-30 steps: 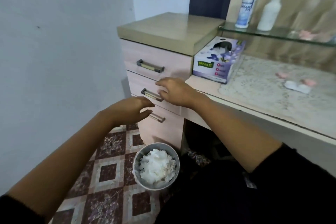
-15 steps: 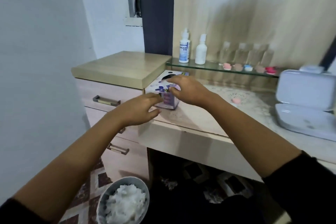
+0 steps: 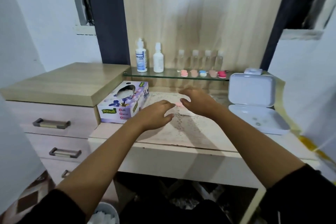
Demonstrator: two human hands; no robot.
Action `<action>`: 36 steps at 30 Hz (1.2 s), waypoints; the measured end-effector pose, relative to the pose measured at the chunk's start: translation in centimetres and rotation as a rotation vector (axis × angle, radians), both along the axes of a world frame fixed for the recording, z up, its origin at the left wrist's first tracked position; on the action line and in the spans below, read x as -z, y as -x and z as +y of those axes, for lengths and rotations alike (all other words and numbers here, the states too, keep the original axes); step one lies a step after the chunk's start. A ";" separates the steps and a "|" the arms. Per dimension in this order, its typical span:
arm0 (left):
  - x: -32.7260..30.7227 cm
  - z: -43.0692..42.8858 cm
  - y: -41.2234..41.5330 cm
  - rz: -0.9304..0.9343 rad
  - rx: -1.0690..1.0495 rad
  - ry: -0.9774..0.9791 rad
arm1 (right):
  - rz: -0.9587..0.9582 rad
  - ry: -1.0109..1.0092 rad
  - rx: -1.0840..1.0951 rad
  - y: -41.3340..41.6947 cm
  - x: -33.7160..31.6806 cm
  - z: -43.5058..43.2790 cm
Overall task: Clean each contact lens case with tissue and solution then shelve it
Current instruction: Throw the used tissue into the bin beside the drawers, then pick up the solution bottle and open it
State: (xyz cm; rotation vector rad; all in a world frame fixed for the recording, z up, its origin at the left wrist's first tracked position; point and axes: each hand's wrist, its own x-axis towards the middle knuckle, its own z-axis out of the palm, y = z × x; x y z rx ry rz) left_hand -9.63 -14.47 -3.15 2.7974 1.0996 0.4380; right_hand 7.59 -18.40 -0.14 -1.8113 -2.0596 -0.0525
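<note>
**Clerk:** First entry, the hands. How are they listed?

**Checker:** The left hand [image 3: 156,114] and the right hand [image 3: 198,103] are recorded above the lace mat [image 3: 183,129], near each other but apart. The fingers of both are loosely curved, and nothing is seen gripped. The right hand is blurred.

**Clerk:** And the case being worked on?

**Checker:** One lens case [image 3: 178,104], pink-capped, is logged on the mat, in the gap between the two hands and just beside the right thumb. Whether it is touched cannot be told.

**Clerk:** Shelf contents?

**Checker:** A glass shelf [image 3: 163,75] is noted at the back.
- At its left end a labelled solution bottle [image 3: 141,56] is set upright, with a plain white bottle [image 3: 158,58] just beside it.
- To the right, four small clear bottles [image 3: 201,59] are lined up.
- In front of these a row of five cases [image 3: 202,73] is laid out: pink, peach, blue-and-white, peach, red.

**Clerk:** Tissue supply?

**Checker:** A tissue box [image 3: 125,102] is entered at the mat's left edge, just beside the drawer unit [image 3: 54,120], with its opening turned upward.

**Clerk:** Anything else?

**Checker:** A white box [image 3: 254,96] is listed to the right of the mat, hinged open with its lid upright. A bin [image 3: 107,207] holding crumpled white tissue is partly seen at the lower edge.
</note>
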 end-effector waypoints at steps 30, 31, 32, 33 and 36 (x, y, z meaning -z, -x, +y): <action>5.7 6.3 -5.1 -0.171 -0.066 0.097 | 0.216 0.012 0.247 -4.9 8.5 2.1; 5.6 6.3 -5.1 -0.182 -0.061 0.115 | 0.217 0.008 0.248 -4.9 8.5 2.1; 5.4 6.3 -5.0 -0.207 -0.058 0.141 | 0.222 0.003 0.247 -4.9 8.6 2.0; 5.0 6.3 -4.8 -0.248 -0.059 0.167 | 0.228 -0.005 0.245 -4.9 8.7 1.9; 2.9 6.5 -4.7 -0.373 -0.081 0.176 | 0.232 -0.017 0.240 -4.9 8.8 1.9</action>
